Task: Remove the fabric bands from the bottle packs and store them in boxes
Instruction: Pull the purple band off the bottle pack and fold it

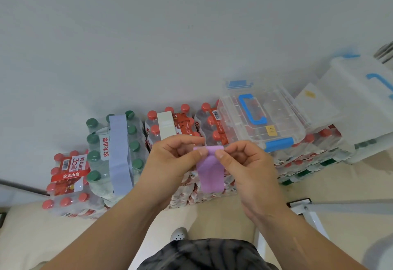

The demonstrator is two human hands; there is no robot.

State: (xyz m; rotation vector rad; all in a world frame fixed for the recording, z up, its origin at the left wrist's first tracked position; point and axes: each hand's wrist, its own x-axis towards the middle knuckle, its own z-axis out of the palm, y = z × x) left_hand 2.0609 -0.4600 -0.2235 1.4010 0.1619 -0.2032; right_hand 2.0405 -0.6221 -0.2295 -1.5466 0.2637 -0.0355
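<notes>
A purple fabric band (210, 170) hangs down in front of me, pinched at its top edge by my left hand (172, 163) and my right hand (248, 167). Behind my hands stand shrink-wrapped bottle packs along the wall. A pale blue band (119, 152) is wrapped around the green-capped pack (95, 157). A white band (167, 125) sits around a red-capped pack (154, 129). A clear plastic box with blue handle and latches (261, 118) rests shut on red-capped packs at the right.
A lower red-capped pack (68, 184) stands at the far left. A second clear box (348, 86) lies farther right on stacked packs. A white metal frame (308, 210) crosses the floor at lower right. My shoe (179, 234) is below the hands.
</notes>
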